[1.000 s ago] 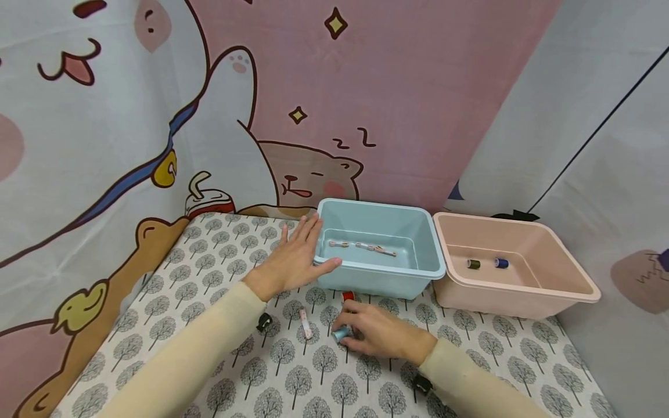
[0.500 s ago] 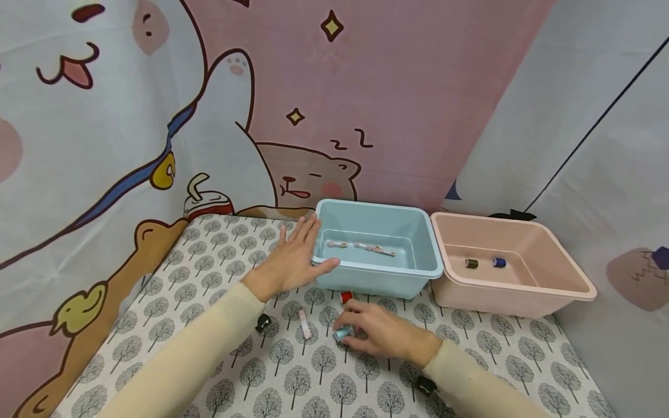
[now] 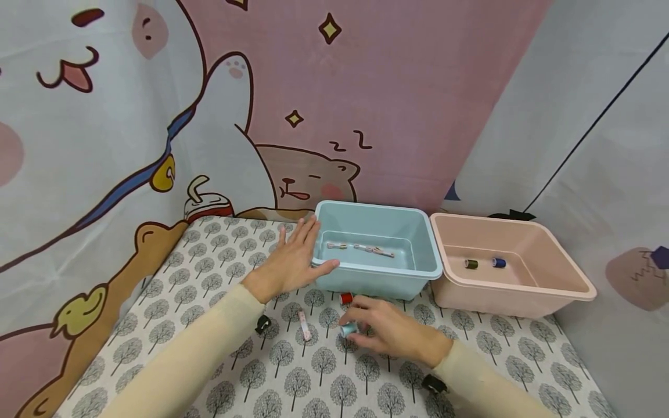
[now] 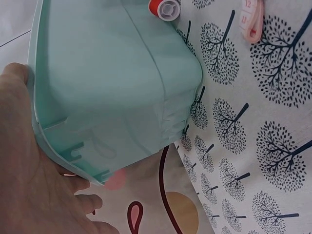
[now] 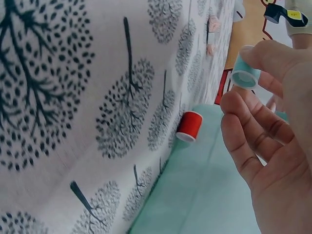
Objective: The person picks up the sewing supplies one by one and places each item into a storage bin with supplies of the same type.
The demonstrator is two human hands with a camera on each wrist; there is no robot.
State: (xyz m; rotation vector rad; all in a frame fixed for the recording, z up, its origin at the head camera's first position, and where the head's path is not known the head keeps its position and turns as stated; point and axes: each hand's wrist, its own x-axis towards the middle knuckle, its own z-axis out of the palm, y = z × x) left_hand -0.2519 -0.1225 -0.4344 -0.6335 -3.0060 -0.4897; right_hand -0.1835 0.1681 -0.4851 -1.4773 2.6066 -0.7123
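My right hand [image 3: 389, 331] pinches a light blue spool of thread [image 5: 245, 70] between thumb and fingers, close over the cloth in the head view. Just beyond it lies a red spool of thread [image 3: 346, 298], near the front wall of the light blue bin [image 3: 376, 268]. My left hand [image 3: 290, 261] rests on that bin's left rim, fingers stretched out, as the left wrist view also shows. A folded pink and white tape measure [image 3: 305, 325] lies on the cloth between my two arms. Several similar folded tapes [image 3: 366, 248] are inside the blue bin.
Beside the blue bin stands a pink bin [image 3: 517, 290], holding an olive green spool [image 3: 471, 264] and a blue spool [image 3: 499, 263]. A tree-print cloth [image 3: 282, 354] covers the table. A cartoon curtain [image 3: 407, 104] hangs behind the bins.
My right hand has shifted slightly right with the light blue spool, lifting it a little. The left hand has stayed on the blue bin's rim.
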